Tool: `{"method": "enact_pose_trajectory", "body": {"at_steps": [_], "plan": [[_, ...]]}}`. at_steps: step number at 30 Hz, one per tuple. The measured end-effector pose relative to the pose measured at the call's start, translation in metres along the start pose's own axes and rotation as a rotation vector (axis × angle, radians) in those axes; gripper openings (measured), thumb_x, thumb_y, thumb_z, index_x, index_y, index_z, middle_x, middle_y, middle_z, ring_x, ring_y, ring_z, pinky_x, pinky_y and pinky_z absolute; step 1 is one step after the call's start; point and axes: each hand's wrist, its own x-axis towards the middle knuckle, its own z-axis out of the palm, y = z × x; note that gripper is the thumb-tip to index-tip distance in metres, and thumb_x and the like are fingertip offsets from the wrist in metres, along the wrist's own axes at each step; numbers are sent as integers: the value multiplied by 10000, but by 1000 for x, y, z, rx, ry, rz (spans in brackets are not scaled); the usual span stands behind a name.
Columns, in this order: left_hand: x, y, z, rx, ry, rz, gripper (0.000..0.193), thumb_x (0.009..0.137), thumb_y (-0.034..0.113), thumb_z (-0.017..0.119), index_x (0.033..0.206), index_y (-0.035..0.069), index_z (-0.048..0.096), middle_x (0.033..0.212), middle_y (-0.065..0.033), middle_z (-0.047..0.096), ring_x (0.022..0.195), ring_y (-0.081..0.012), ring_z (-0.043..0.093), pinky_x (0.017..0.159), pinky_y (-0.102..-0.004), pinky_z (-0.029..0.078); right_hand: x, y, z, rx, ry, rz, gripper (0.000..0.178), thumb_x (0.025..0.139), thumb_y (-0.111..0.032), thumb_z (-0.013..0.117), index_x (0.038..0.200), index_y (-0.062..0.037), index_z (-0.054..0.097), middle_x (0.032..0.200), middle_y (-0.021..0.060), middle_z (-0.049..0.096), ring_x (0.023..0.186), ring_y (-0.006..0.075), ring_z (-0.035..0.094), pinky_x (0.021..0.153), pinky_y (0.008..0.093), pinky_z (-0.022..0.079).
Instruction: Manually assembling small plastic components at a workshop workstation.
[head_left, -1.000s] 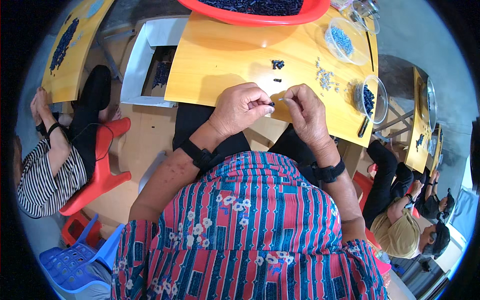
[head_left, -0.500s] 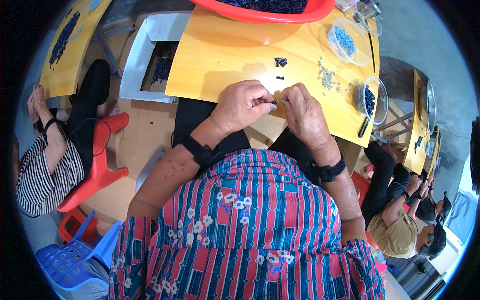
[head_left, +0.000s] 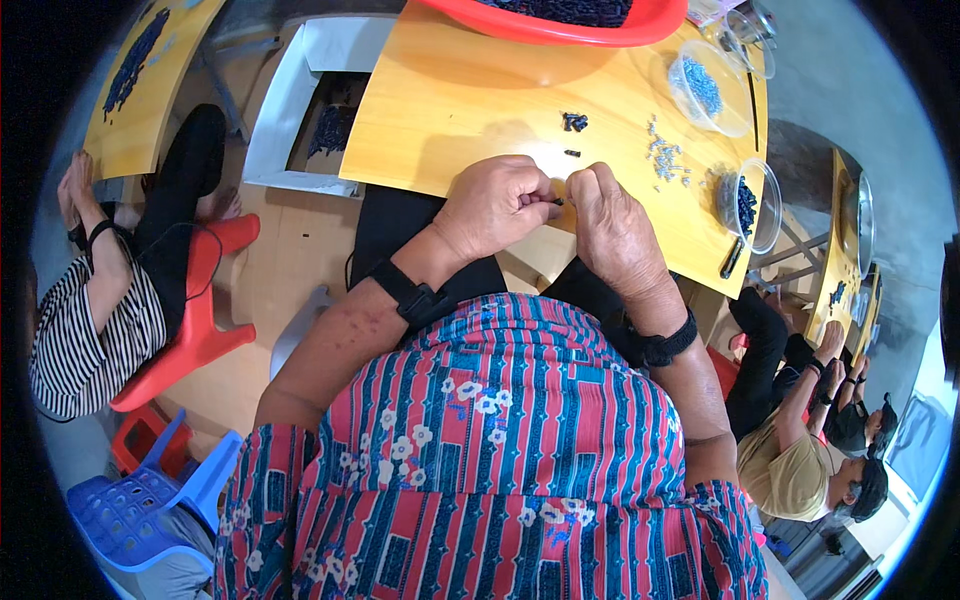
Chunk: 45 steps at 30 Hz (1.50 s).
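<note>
My left hand [head_left: 497,208] is closed in a pinch on a small dark piece [head_left: 558,202] by the table's near edge. Right beside it my right hand [head_left: 622,228] is also pinched, its fingertips at the same piece; what it holds, if anything, is too small to make out. Just beyond the hands lie a single dark piece [head_left: 572,153] and a little pile of dark pieces [head_left: 575,122]. To their right, small clear pieces [head_left: 665,158] are scattered over the yellow table [head_left: 450,100].
A red basin [head_left: 590,38] of dark parts stands at the far edge. On the right are a clear tub of light-blue parts [head_left: 702,85], another of dark parts [head_left: 746,205], and a black pen-like tool [head_left: 732,258]. A white box [head_left: 270,135] stands left. People sit on both sides.
My two hands have come slightly closer around the dark piece, which shows less between the fingers. The whole view has shifted a little. A person at right has raised a hand.
</note>
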Motion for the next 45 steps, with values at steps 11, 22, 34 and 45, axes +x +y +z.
{"method": "enact_pose_trajectory", "body": {"at_steps": [11,22,34,45], "plan": [[2,-1,0,18,9,33,159,702,81,779,758,17,645,720,-110,617,663,-268,630,595,-351,496,2,-8,-5,-60,-64,35,140,867,-106,556,958,-30,481,907,186,508,825,388,587,703,474,511],[1,-2,-2,-15,-19,-78,126,731,178,764,758,79,691,764,-80,664,726,-277,654,652,-379,523,-3,0,14,260,59,129,129,847,-15,593,975,-14,574,898,176,590,794,356,627,700,422,536],[1,0,0,-72,31,-92,98,772,74,745,806,20,670,710,-50,596,611,-128,574,575,-271,465,-14,4,24,866,256,424,158,867,49,641,1008,-8,686,830,60,693,684,106,658,655,256,544],[-2,-4,1,-54,17,-52,87,772,61,729,815,21,664,713,-73,593,622,-165,582,576,-296,459,-13,11,23,428,277,61,217,745,71,675,931,-40,684,843,139,670,793,284,678,711,342,543]]}}
